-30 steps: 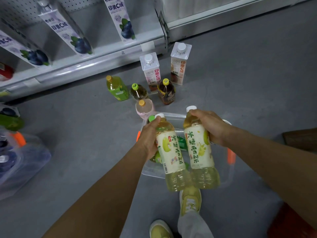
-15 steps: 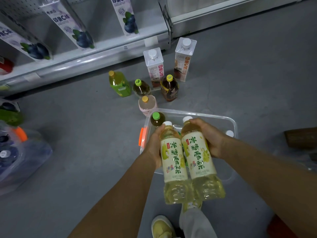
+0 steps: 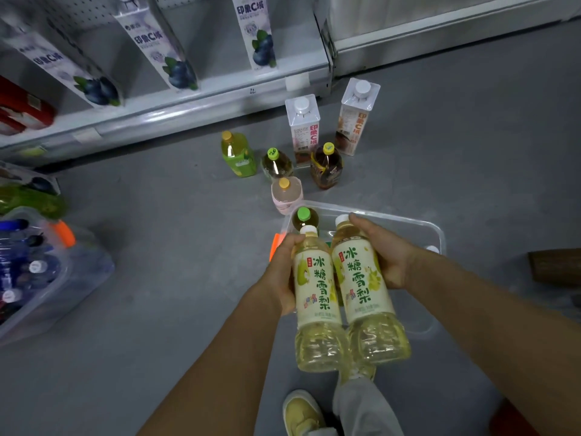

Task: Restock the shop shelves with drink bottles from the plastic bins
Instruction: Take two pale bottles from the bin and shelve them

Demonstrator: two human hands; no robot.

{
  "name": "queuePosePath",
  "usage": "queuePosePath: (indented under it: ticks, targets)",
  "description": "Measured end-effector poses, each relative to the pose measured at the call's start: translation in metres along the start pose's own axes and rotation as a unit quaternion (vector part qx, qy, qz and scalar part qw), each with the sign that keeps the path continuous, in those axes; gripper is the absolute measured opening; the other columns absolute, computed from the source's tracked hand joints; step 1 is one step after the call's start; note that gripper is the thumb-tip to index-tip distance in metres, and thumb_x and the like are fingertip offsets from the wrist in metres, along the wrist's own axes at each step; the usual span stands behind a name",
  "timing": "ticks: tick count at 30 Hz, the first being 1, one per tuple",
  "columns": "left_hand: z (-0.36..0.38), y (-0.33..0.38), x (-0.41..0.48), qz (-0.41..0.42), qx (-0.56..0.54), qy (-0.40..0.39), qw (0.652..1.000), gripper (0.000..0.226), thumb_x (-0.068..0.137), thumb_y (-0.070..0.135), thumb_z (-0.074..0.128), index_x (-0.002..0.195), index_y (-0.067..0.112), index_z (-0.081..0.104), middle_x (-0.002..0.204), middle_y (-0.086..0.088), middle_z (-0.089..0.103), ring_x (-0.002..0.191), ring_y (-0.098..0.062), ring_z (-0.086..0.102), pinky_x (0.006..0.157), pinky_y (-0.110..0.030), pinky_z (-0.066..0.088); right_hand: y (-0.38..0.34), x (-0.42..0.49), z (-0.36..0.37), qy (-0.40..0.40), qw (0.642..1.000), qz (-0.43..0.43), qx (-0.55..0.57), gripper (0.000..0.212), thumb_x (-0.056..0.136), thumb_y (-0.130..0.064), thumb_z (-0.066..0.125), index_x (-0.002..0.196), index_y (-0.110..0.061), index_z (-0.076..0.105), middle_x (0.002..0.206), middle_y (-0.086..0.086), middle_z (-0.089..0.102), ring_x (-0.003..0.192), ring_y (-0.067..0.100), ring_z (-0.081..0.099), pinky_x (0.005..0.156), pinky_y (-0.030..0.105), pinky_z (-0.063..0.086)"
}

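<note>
Over the bin (image 3: 408, 219): we grip a matching pair, sides touching.
Left hand (image 3: 281, 275): wrapped round left bottle (image 3: 317, 294).
Right hand (image 3: 386, 256): wrapped round right bottle (image 3: 361, 278).

A grey floor (image 3: 163, 240) is occupied by a clear plastic bin (image 3: 408, 219), with a pink bottle (image 3: 286, 196) stood just beside its far left corner. Beyond the bin, a green bottle (image 3: 239, 156), a green-capped bottle (image 3: 276, 163) and a dark tea bottle (image 3: 325, 167) are lined up, backed by two white cartons (image 3: 303, 129). Well to the bin's left a second bin (image 3: 88, 278) of bottles is set, and far beyond it blueberry cartons (image 3: 176, 58) are ranged on the bottom shelf (image 3: 226, 89)
</note>
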State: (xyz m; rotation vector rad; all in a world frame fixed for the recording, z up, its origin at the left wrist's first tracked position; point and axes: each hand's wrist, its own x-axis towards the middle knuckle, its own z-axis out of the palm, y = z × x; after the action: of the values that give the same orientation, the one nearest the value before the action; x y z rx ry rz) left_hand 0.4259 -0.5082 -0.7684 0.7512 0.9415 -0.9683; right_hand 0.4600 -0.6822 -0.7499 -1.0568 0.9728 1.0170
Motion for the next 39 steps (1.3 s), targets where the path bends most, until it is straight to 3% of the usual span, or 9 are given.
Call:
queuePosePath:
  ticks: [4,9,14,18,23,26,28,36,39]
  targets:
    - [0.010,0.020,-0.044,0.062,0.002,-0.035,0.997,0.048,0.081,0.048,0.057,0.112,0.011,0.059,0.089,-0.012,0.064,0.078,-0.027,0.063,0.079,-0.039,0.053,-0.024,-0.039,0.024,-0.011,0.999,-0.031,0.000,0.049,0.090,-0.058,0.057,0.093,-0.010,0.063,0.067,0.012,0.068,0.054,0.025,0.067,0.052,0.036,0.058]
    - [0.031,0.036,-0.113,0.114,-0.033,-0.111,0.987,0.072,0.085,0.067,0.059,0.130,0.012,0.064,0.129,-0.018,0.061,0.113,-0.033,0.060,0.104,-0.051,0.045,-0.050,-0.103,0.057,-0.022,0.994,-0.103,0.030,0.054,0.088,-0.057,0.060,0.113,-0.010,0.064,0.082,0.011,0.068,0.069,0.027,0.066,0.071,0.043,0.058]
    - [0.052,0.048,-0.180,0.116,-0.033,-0.115,0.986,0.092,0.075,0.084,0.051,0.134,0.013,0.060,0.121,-0.015,0.063,0.111,-0.033,0.059,0.111,-0.053,0.039,-0.059,-0.171,0.082,-0.024,0.988,-0.143,0.043,0.059,0.087,-0.057,0.062,0.126,-0.012,0.061,0.088,0.014,0.067,0.074,0.030,0.066,0.075,0.048,0.056]
    - [0.069,0.047,-0.238,0.140,-0.005,-0.111,0.984,0.089,0.075,0.087,0.043,0.119,0.013,0.064,0.100,-0.013,0.068,0.089,-0.029,0.067,0.096,-0.050,0.049,-0.058,-0.226,0.094,-0.049,0.984,-0.162,0.048,0.049,0.089,-0.057,0.058,0.108,-0.012,0.063,0.078,0.012,0.067,0.064,0.028,0.067,0.063,0.043,0.059]
    - [0.084,0.031,-0.307,0.159,-0.018,-0.140,0.977,0.087,0.079,0.085,0.043,0.119,0.012,0.064,0.107,-0.015,0.066,0.097,-0.032,0.064,0.102,-0.053,0.043,-0.050,-0.293,0.109,-0.060,0.982,-0.179,0.030,0.050,0.088,-0.057,0.059,0.111,-0.012,0.061,0.080,0.014,0.068,0.065,0.030,0.068,0.060,0.049,0.059]
    - [0.086,0.019,-0.350,0.179,-0.038,-0.172,0.968,0.067,0.091,0.067,0.045,0.124,0.010,0.058,0.107,-0.015,0.063,0.093,-0.031,0.063,0.094,-0.048,0.048,-0.040,-0.331,0.122,-0.061,0.979,-0.195,0.025,0.051,0.088,-0.053,0.061,0.118,-0.011,0.060,0.082,0.015,0.067,0.061,0.030,0.068,0.053,0.046,0.057]
    - [0.086,0.012,-0.374,0.197,-0.038,-0.185,0.962,0.057,0.093,0.056,0.045,0.120,0.007,0.058,0.104,-0.014,0.062,0.090,-0.030,0.063,0.090,-0.045,0.049,-0.036,-0.352,0.128,-0.069,0.976,-0.207,0.021,0.045,0.088,-0.052,0.062,0.108,-0.011,0.061,0.078,0.013,0.066,0.057,0.028,0.067,0.052,0.042,0.057]
    - [0.093,-0.034,-0.462,0.247,-0.080,-0.256,0.931,0.078,0.079,0.076,0.052,0.120,0.011,0.067,0.115,-0.013,0.066,0.105,-0.032,0.064,0.092,-0.049,0.053,-0.025,-0.447,0.170,-0.092,0.964,-0.248,-0.005,0.043,0.083,-0.056,0.065,0.084,-0.014,0.065,0.077,0.009,0.066,0.063,0.027,0.064,0.063,0.040,0.058]
    - [0.095,-0.038,-0.489,0.260,-0.091,-0.256,0.927,0.085,0.078,0.080,0.053,0.125,0.011,0.063,0.124,-0.013,0.057,0.112,-0.032,0.057,0.100,-0.051,0.046,-0.024,-0.480,0.187,-0.079,0.958,-0.276,-0.017,0.043,0.077,-0.055,0.073,0.089,-0.014,0.067,0.076,0.011,0.068,0.067,0.031,0.066,0.078,0.052,0.057]
